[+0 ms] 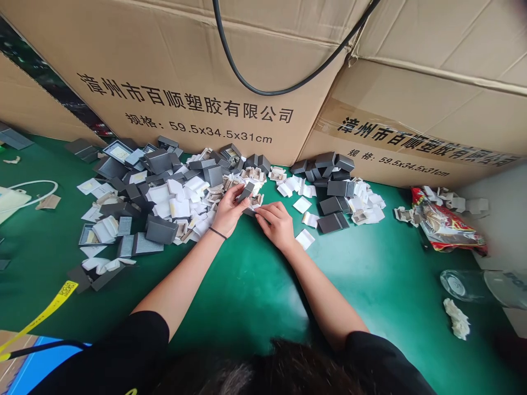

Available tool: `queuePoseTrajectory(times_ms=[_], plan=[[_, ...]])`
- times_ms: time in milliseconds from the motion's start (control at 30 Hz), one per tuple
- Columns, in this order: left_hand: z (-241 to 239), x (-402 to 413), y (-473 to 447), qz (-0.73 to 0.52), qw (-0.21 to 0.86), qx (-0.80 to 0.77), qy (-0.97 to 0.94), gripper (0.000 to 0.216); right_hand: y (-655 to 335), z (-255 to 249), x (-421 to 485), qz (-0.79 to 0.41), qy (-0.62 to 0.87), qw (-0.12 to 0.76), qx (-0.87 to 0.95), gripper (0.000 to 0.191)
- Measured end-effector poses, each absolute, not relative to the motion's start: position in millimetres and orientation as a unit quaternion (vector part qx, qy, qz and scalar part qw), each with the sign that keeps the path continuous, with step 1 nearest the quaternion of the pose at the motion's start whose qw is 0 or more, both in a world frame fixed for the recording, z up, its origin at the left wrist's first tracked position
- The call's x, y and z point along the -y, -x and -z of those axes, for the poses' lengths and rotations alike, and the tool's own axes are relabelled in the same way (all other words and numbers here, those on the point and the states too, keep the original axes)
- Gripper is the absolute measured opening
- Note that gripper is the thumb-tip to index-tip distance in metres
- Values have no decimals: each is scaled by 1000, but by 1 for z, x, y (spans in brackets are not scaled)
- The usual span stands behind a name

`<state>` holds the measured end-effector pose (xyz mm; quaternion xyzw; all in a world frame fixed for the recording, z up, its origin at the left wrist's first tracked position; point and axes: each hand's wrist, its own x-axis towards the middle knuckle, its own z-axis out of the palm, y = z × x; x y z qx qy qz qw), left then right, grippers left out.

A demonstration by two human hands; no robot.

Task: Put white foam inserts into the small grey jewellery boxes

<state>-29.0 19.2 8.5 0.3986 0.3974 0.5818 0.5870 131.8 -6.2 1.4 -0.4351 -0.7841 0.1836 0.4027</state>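
My left hand (229,211), with a dark band at the wrist, is closed around a small dark grey cardboard box (246,192). My right hand (278,224) meets it from the right, its thumb and fingertips pinched at the lower dark edge of the same box. The fingers partly hide how the box is folded. Just behind both hands lie small beige card inserts (254,175). To the left spreads a heap of dark grey boxes (161,229) mixed with white folded papers (175,197). A smaller group of dark boxes (332,222) sits to the right.
Large cardboard cartons (197,66) line the back of the green table (247,296). A black cable (263,92) hangs over them. At the right are a red snack bag (448,225), a clear bottle (481,286) lying down and a crumpled tissue (457,319). A yellow strap (45,312) crosses the lower left.
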Motion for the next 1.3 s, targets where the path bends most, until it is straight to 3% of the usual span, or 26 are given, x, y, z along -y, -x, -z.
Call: queuePoseTrajectory(times_ms=[433,933,1133,1300], plan=[[-14,-17,29,-582,609,-388,-376,51,-129,-8,6,-186,419,440,772,20],[-10,-17,31,-589,616,-375,-364,54,-131,-8,4,-236,416,406,779,21],[-12,-16,30,-578,619,-372,-379,51,-129,-12,4,-315,444,477,690,18],[-11,-13,25,-573,593,-375,-423,49,-129,-7,1,-389,465,486,630,24]])
